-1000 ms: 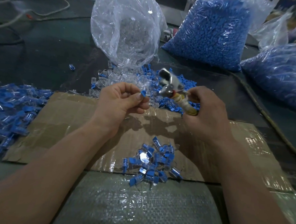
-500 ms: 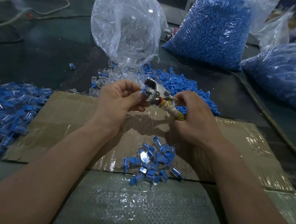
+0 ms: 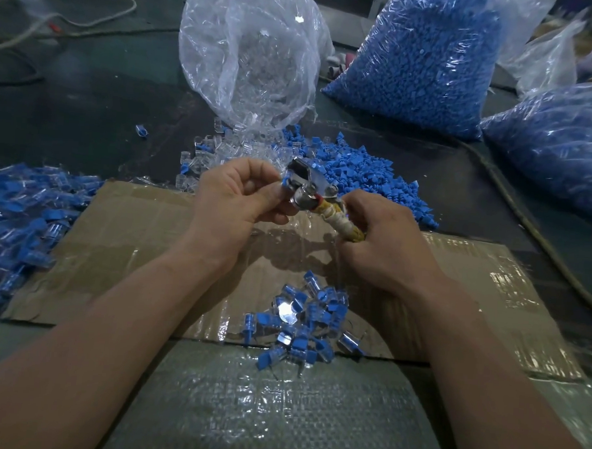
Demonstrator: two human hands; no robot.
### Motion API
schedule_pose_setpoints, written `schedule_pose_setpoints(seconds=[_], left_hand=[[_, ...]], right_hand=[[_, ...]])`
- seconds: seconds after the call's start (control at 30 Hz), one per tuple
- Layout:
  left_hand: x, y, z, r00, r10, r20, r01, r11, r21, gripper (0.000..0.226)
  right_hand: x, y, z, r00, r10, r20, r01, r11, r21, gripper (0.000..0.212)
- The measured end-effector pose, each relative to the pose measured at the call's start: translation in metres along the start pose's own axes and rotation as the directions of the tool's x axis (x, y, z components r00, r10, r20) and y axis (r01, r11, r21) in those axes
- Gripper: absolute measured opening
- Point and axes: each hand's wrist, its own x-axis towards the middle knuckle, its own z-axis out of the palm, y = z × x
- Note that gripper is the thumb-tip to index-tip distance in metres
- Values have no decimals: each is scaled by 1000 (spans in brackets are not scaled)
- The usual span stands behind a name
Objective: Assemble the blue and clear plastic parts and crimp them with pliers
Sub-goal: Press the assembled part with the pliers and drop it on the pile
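Over the last second the right hand [image 3: 383, 242] has carried the shiny steel pliers with tape-wrapped handles [image 3: 307, 180] leftward. Their head now meets the small blue plastic piece [image 3: 285, 182] pinched in the left hand [image 3: 234, 200]. The right hand grips the handles; I cannot tell whether the jaws have closed. If the piece sits crooked, a squeeze could crack it, flick it toward the heap of loose blue plastic parts [image 3: 359, 172] at 1 o'clock, or nip the thumb. A small pile of finished blue-and-clear pieces [image 3: 303, 324] lies at 6 o'clock on the taped brown cardboard sheet [image 3: 132, 236].

Open at left and right edges of cardboard [image 3: 122, 249].
Blocked at near edge by assembled pile [image 3: 303, 324]; beyond far edge by loose blue parts [image 3: 359, 172], clear bag [image 3: 248, 57].
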Motion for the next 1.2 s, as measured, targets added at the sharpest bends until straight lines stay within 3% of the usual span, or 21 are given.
schedule_pose_setpoints(seconds=[0.5,0.7,0.8,0.93,1.2], left_hand=[[-1,1,2,998,-32,-51,34,999,38,12],[1,3,0,986,-158,-61,157,987,-19,11],[-2,7,-1,969,-229,93,225,973,51,12],[-10,12,2,906,-230,356,198,972,124,6],[-13,12,-1,818,-244,520,168,967,189,13]], right_hand=[[1,1,4,1000,5,-22,-5,1000,-30,21],[4,12,2,987,62,-146,-64,998,-9,35],[3,21,-1,957,156,-245,-164,986,-11,37],[5,31,-4,916,286,-280,-302,953,-13,52],[8,46,-10,842,487,-232,-498,867,9,67]])
